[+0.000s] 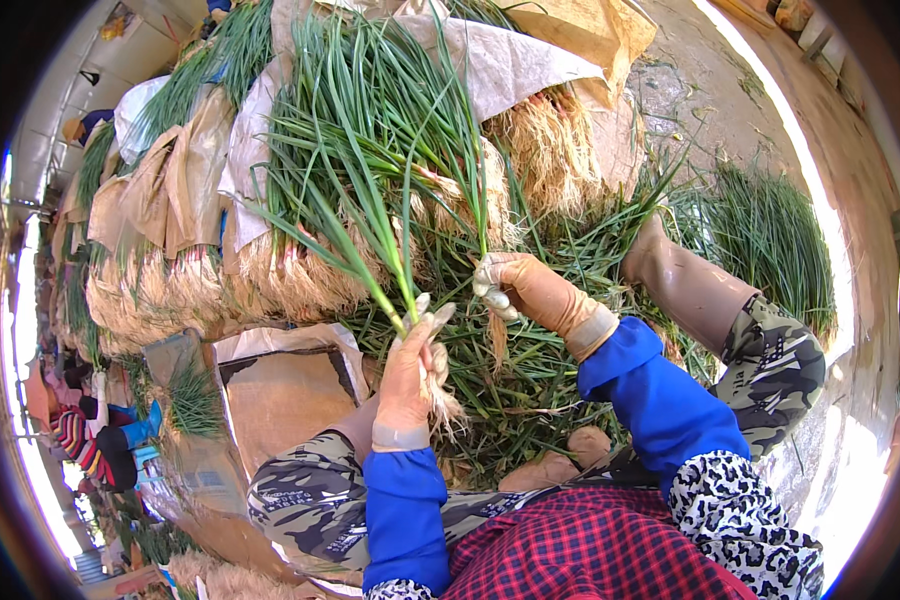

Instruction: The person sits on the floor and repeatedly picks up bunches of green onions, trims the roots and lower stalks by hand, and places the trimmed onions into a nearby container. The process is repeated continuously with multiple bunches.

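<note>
My left hand (418,360), in a tan and white glove, is closed around a few green onions (379,247); their leaves point up and away, and pale roots hang below the palm. My right hand (506,289), gloved alike, pinches one green onion (483,202) near its base, with thin roots dangling under the fingers. The two hands are apart, at about the same height. Beneath them lies a heap of loose green leaves (525,397). Just beyond is a large pile of green onions (360,112) with bushy, straw-coloured roots.
Bundled onions (142,289) under sacking extend to the left. A root bundle (551,150) shows beneath a pale cloth (502,64). A cloth-covered panel (289,397) lies left of my knee. My boot (682,277) borders more leaves (776,240). A person (94,442) sits far left.
</note>
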`<state>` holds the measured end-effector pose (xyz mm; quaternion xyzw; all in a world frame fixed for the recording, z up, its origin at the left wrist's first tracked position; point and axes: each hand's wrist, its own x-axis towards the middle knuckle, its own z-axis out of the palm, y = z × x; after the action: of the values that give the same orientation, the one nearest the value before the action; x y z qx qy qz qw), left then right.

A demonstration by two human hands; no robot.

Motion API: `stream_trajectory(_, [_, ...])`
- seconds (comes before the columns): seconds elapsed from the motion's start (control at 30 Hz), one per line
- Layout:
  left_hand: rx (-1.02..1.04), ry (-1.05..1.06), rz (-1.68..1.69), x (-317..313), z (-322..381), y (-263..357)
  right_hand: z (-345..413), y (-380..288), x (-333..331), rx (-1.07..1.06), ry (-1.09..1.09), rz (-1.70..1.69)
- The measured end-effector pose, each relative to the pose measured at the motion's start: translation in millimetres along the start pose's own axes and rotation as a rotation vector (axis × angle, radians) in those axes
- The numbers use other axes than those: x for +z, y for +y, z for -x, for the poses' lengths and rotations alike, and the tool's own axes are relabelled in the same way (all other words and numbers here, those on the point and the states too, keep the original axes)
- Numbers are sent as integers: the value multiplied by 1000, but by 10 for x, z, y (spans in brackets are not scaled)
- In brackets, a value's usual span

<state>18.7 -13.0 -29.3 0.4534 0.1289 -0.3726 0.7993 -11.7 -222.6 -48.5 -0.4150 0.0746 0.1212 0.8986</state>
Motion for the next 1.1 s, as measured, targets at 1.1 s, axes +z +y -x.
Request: stream_trajectory(1.1, [-236,-453,147,38,140,-204,-209,163,143,-135,538,-250])
